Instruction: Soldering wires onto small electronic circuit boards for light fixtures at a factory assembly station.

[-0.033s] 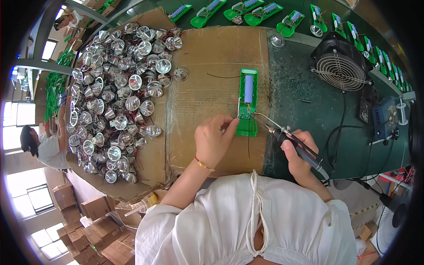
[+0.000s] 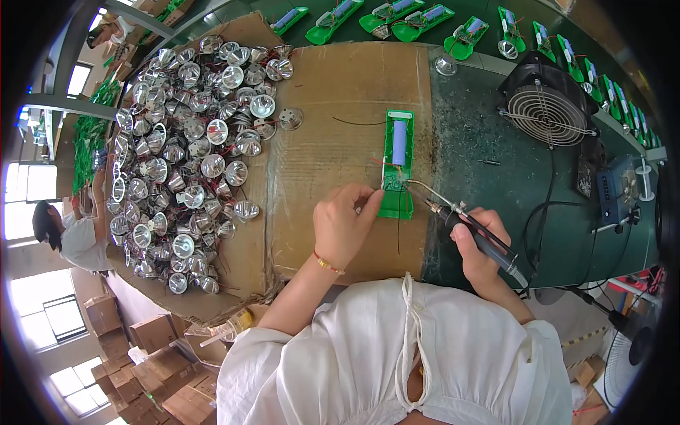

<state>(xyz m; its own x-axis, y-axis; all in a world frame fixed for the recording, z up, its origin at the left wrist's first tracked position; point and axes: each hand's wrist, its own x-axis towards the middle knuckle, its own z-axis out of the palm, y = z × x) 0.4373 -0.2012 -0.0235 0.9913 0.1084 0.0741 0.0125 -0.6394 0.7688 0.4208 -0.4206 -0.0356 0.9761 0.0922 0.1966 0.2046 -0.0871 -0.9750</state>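
A green plastic housing (image 2: pixel 404 207) lies lengthwise on the cardboard, with a purple cylindrical battery cell (image 2: pixel 399 142) in its far part. Below the cell sits a small circuit board (image 2: pixel 394 182) with thin red and dark wires. My left hand (image 2: pixel 343 219) is at the board's left edge, thumb and forefinger pinched together; whatever is between them is too small to make out. In my right hand (image 2: pixel 482 244) is a soldering iron (image 2: pixel 489 246) with a thin bent metal tube (image 2: pixel 428 190) along it. The tube's end reaches the board's right side.
A big heap of silver reflector cups (image 2: pixel 191 163) with wires covers the left cardboard. Green housings (image 2: pixel 418 23) with cells line the far and right edges. A black fan (image 2: pixel 545 106) with a round grille stands at right, near a blue box (image 2: pixel 615 188). A person (image 2: pixel 78 234) sits far left.
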